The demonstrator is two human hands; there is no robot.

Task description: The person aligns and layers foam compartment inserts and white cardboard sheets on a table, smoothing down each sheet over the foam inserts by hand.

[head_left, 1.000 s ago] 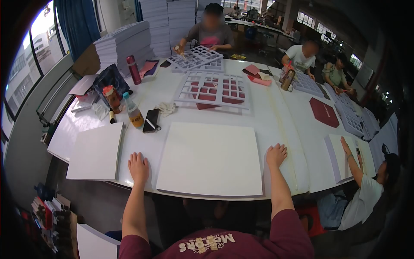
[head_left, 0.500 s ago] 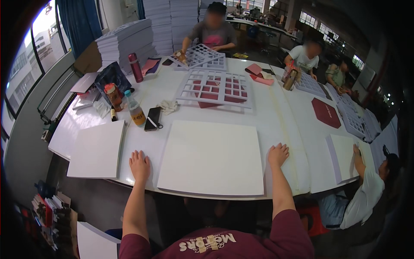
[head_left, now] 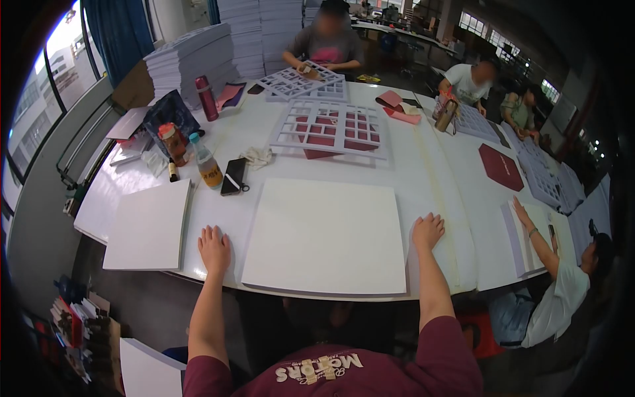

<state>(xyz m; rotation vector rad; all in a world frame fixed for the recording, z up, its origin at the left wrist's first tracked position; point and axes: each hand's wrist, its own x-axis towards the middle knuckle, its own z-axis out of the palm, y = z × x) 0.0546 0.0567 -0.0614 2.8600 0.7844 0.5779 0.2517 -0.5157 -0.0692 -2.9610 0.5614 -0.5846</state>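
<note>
A large white board lies flat on the table in front of me, apparently in a stack or with some thickness. My left hand rests palm down on the tabletop, between that board and another white board at the left. Its fingers are outstretched and it holds nothing. On the other side, my right hand lies on the table just off the board's right edge, fingers slightly bent and apart, with nothing in it.
Beyond the board are a white grid frame over a dark red piece, a phone, a bottle and a crumpled cloth. A co-worker handles another grid opposite. At the right, a person touches white boards.
My hands stay in place while the view shifts slightly. The person at the right has moved an arm to the far-left corner of their boards. The co-worker opposite has moved a hand across the grid.
</note>
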